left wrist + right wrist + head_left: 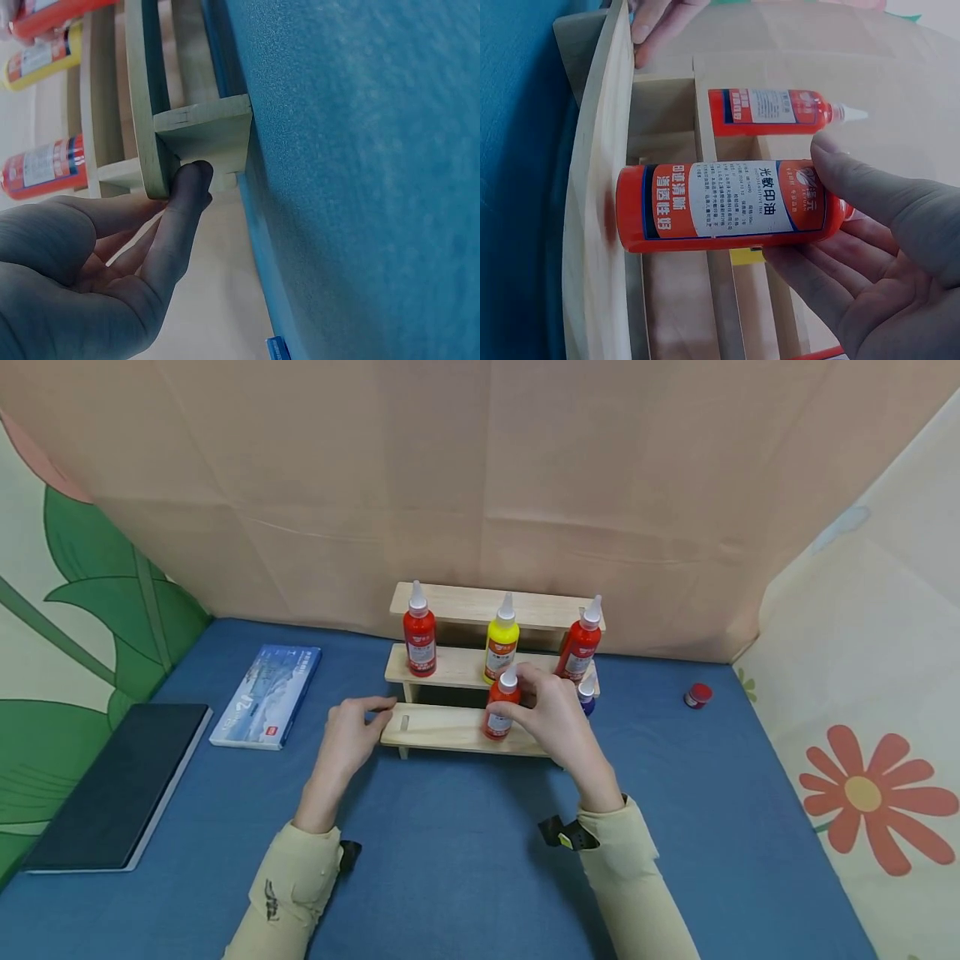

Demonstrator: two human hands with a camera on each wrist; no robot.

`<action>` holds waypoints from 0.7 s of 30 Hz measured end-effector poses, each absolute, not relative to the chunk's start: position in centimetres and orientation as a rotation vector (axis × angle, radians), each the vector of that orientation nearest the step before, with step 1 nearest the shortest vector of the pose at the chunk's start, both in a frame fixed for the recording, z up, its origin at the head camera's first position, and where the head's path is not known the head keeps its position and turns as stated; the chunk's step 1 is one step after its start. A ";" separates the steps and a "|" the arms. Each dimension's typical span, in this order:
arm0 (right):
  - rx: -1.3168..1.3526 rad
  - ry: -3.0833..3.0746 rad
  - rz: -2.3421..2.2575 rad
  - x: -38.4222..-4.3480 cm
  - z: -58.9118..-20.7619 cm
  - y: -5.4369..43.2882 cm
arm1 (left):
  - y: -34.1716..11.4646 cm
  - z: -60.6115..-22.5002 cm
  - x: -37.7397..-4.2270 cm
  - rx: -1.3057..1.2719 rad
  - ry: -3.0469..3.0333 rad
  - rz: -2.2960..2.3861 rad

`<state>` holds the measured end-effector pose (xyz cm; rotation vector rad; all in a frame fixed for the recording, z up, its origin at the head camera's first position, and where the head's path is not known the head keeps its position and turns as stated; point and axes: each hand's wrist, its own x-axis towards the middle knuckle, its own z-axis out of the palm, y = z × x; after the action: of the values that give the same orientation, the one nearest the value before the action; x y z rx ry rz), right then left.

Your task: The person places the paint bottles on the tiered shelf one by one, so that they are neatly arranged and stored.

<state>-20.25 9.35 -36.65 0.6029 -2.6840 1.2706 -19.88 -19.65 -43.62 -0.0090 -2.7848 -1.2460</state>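
A three-tier wooden rack (pixel 435 725) stands near the back of the table. My left hand (pixel 348 735) pinches the left end of its lowest board; the left wrist view shows fingers (pixel 176 225) at that edge. With my right hand (pixel 558 718) I grip a red ink bottle (pixel 727 202) with a white nozzle, its base against the lowest board. Along the middle tier are a red bottle (pixel 421 643) at left, a yellow bottle (pixel 501 647) and another red bottle (pixel 579 647), slightly tilted, at right. A blue bottle (pixel 587 695) is mostly hidden behind my right hand.
A small red-lidded jar (pixel 698 695) sits at the right on the blue tablecloth (pixel 442 860). To the left lie a blue-and-white box or book (pixel 266 697) and a dark notebook (pixel 120 785). A beige backdrop (pixel 480 468) hangs behind the rack.
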 end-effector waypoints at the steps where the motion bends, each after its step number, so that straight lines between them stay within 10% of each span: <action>1: 0.608 -2.685 1.274 -20.3 -36.7 9.3 | -19.7 -43.6 -19.9 -0.009 -2.785 -1.245; 21: 0.640 -2.673 1.216 -20.2 -37.3 8.6 | -19.7 -43.6 -19.9 -0.006 -2.790 -1.236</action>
<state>-20.15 8.59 -37.31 0.6403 -2.6729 1.2160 -19.86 -19.67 -43.61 -0.0065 -2.7901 -1.2355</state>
